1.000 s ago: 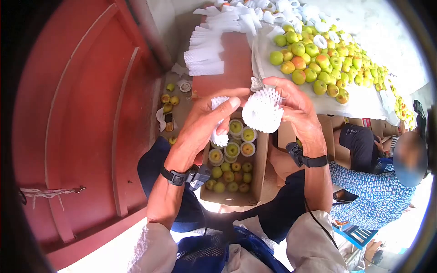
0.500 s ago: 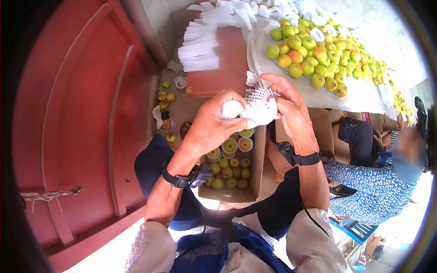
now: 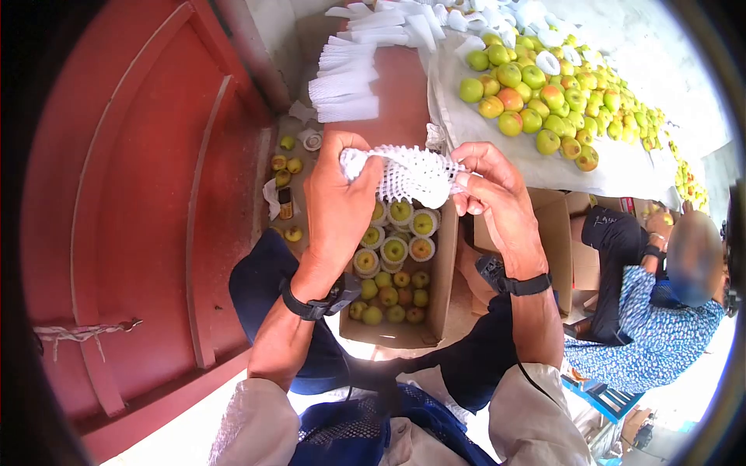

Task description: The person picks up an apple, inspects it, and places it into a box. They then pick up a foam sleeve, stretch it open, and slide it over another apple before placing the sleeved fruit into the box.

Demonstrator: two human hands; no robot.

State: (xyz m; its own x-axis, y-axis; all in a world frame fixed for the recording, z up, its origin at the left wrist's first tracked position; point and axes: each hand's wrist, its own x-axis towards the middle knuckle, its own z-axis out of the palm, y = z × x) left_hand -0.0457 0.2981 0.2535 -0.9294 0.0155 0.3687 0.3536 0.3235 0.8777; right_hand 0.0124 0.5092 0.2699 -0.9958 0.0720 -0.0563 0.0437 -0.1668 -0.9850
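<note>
A white foam fruit net (image 3: 416, 172) is stretched between my two hands, above a cardboard box. My left hand (image 3: 339, 190) is wrapped round its bunched left end, thumb pressing on the mesh. At the other end, the fingertips of my right hand (image 3: 497, 186) pinch the net's edge. I cannot tell whether anything is inside the net. Below, the cardboard box (image 3: 440, 303) contains apples (image 3: 394, 248) in foam nets towards its far part and bare apples (image 3: 388, 295) towards its near part.
A red board (image 3: 400, 85) bears a row of flattened foam nets (image 3: 346, 85). To its right, many loose apples (image 3: 552, 97) lie on a white sheet (image 3: 505, 159). A phone (image 3: 285, 203) and several apples lie by the red door (image 3: 148, 233). Another person (image 3: 653, 342) sits at right.
The foam net has gone from bunched up to pulled out lengthwise. My left hand has moved left and turned upright. The person at right has raised a hand with an apple.
</note>
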